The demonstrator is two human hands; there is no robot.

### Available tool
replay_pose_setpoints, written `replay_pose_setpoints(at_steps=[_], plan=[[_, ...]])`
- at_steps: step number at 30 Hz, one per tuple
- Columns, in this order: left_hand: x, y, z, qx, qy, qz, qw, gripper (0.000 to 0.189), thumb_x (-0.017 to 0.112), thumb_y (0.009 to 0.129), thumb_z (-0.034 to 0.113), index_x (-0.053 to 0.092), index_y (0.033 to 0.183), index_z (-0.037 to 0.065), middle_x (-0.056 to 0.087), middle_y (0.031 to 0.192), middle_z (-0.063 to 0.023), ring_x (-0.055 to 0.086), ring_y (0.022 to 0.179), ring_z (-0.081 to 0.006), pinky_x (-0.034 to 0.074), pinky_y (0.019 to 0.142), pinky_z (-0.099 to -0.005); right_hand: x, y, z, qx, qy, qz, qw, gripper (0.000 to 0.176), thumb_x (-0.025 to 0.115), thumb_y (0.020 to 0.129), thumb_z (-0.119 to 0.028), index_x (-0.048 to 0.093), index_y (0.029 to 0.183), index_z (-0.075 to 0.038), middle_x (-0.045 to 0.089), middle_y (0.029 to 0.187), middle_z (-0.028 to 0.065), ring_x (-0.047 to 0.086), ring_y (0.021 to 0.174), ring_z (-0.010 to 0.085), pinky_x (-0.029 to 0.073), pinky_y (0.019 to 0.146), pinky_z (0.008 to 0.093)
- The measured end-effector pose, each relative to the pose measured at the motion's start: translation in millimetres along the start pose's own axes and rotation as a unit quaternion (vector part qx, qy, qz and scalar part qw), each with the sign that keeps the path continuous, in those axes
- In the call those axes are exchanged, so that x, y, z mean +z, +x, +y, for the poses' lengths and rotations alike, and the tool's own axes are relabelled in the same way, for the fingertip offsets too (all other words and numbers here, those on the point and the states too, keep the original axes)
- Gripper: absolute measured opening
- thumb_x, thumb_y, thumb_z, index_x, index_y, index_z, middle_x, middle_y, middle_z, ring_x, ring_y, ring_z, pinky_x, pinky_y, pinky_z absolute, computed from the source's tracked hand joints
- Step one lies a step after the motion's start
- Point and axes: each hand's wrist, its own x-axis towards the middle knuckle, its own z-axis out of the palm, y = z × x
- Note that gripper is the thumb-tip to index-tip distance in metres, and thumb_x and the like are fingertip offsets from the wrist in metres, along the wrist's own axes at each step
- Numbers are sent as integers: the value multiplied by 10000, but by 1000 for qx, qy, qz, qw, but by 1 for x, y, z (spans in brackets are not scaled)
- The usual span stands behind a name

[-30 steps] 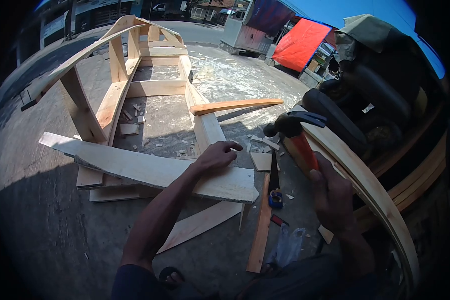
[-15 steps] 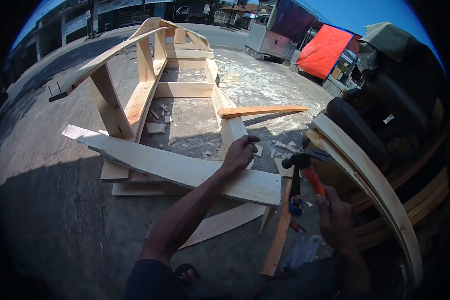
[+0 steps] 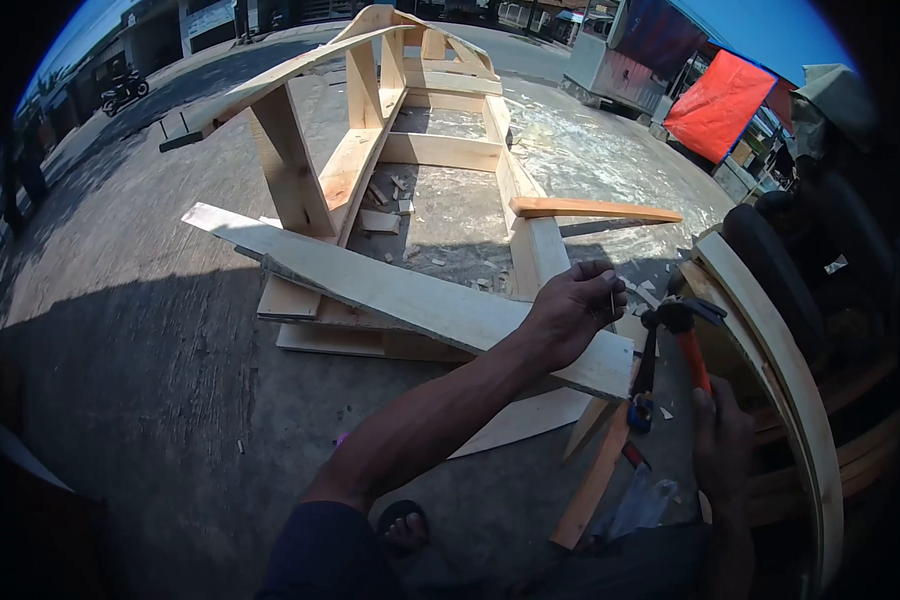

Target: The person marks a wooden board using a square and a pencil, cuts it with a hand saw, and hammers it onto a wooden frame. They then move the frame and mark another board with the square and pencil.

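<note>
My left hand [image 3: 572, 312] is closed in a pinch over the right part of a pale wide board [image 3: 390, 290], with what looks like a thin nail [image 3: 613, 300] between its fingers. The board lies slanted across the near end of a wooden frame [image 3: 440, 150]. At the right, my right hand [image 3: 722, 430] grips a claw hammer [image 3: 692, 345] by its orange handle, its dark head raised near the board's right end. An orange-brown wood strip [image 3: 595, 209] rests on the frame's right side, beyond my left hand.
Curved boards [image 3: 770, 350] stand at the right beside dark seats. A saw [image 3: 646, 375], a plastic bag [image 3: 642, 505] and a wood strip [image 3: 592, 490] lie below the board's right end. Wood scraps [image 3: 378, 221] litter the ground inside the frame. An orange tarp [image 3: 720, 105] hangs behind.
The view has turned left, so the scene sits further right. My left hand has lifted off the board, its fingers now pinched. The hammer remains in my right hand.
</note>
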Motion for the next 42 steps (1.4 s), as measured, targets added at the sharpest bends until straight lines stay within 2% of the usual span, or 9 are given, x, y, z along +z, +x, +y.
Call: replay_pose_setpoints(at_steps=[5,9,15,19,24,28,34,37,42], plan=[[12,-11,-2,-32,126,5,992,230,636,989,147,617,1194,46,663,925,-48,603,819,-120,452,702,-256,-9,-3,3,0,7,29,1000,244,531,1031,-245,632,1125,-44,626,694,170,673,616,330,470,548,420],[20,-19,-7,-47,264,20,963,278,685,962,189,608,1184,40,704,1018,-97,621,818,-115,454,635,-246,-11,-7,10,-26,4,38,999,217,554,1022,-233,629,1106,-48,597,636,152,651,570,334,458,519,433],[29,-32,-22,18,473,32,880,302,701,940,157,608,1187,10,757,997,-122,669,758,-92,440,539,-233,-16,-12,18,-27,4,37,999,221,559,1023,-227,626,1114,-37,603,616,149,663,569,320,470,520,420],[5,-28,-39,35,484,10,874,222,690,944,132,647,1113,-6,753,989,-117,690,818,-113,505,622,-253,-23,-13,16,3,27,9,1000,221,556,1025,-225,628,1109,-33,610,619,149,675,573,295,474,522,411],[-2,-26,-50,42,483,12,875,146,674,943,73,665,1044,-32,738,962,-112,698,900,-149,553,863,-310,-22,-14,23,-20,11,12,1000,220,555,1029,-224,635,1101,-32,589,603,136,654,544,266,453,506,395],[-2,-26,-55,63,470,16,881,144,673,943,73,670,1042,-32,732,959,-101,693,906,-144,554,845,-302,-20,-14,28,-23,28,20,999,227,554,1030,-225,640,1104,-29,577,594,131,638,526,257,441,498,389],[-1,-27,-57,87,536,24,840,139,670,936,53,680,1061,-9,718,929,-54,685,887,-122,546,839,-283,-19,-13,32,-17,30,-2,999,242,549,1032,-226,644,1114,-19,578,599,136,634,526,255,443,500,385],[-4,-26,-60,122,548,18,828,147,679,929,58,686,1063,-1,725,942,-57,685,889,-114,547,823,-280,-18,-12,31,-9,26,-14,1000,243,552,1031,-226,641,1122,-19,579,600,136,639,528,258,444,499,388],[6,-31,-57,117,624,12,772,304,701,913,100,627,1199,25,763,946,-114,729,892,-158,555,801,-304,-13,-10,31,-50,16,-12,999,253,554,1026,-230,607,1173,-30,605,627,144,656,546,289,458,504,413]])
